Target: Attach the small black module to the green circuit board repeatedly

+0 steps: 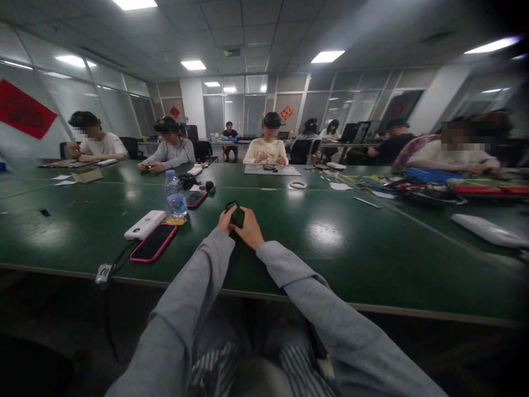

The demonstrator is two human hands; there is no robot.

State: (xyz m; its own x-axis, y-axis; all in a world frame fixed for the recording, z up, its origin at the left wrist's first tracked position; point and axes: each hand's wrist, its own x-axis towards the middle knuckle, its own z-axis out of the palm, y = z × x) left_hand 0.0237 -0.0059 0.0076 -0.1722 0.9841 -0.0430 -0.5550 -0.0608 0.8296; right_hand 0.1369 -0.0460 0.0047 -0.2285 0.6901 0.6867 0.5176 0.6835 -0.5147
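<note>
Both my hands meet over the green table point(289, 231), closed around a small dark, box-like object point(237, 216) whose kind I cannot make out. My left hand point(225, 221) grips its left side, and my right hand point(250, 228) wraps its right side. An outlined, frame-like upper edge shows above the fingers; the rest is partly covered by them. Left of my hands lie a phone in a pink case point(154, 242), a white power bank point(145, 225) with a cable, and an upright water bottle point(176, 194). A second phone point(195, 199) lies behind the bottle.
A white ring, perhaps a tape roll point(297, 184), and a pen-like stick point(367, 202) lie farther off. Coloured cables point(372, 182) and a white device point(490, 230) are at right. Several people sit across the table. The table's front edge point(372, 307) runs beneath my forearms.
</note>
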